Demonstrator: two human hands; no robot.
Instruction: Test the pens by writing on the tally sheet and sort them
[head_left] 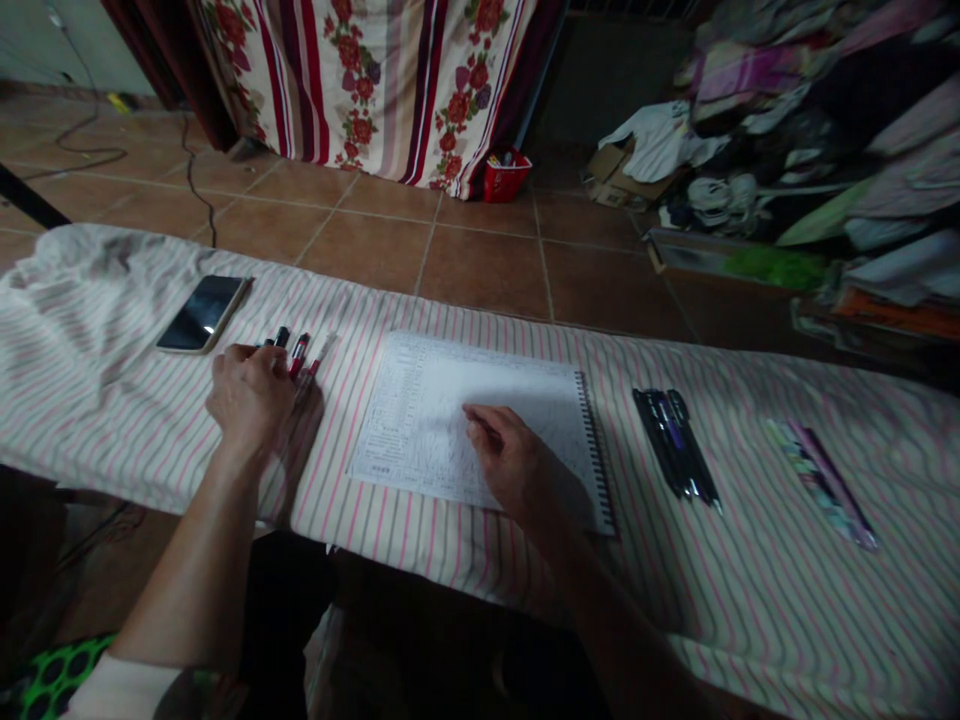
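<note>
Far left: phone, flat on striped cloth over the tabletop. Just right of it: left hand, fingers bent down at black-ended pen and red pens, partly covering them; can't tell if gripping or only touching. Mid: spiral notebook, flat, coil along right edge, page marked with writing. Over it: right hand, fingers curled in, thumb near index tip; can't tell if gripping anything. Right of notebook: dark pens, side by side. Far right: pink pen beside pale patterned pen.
</note>
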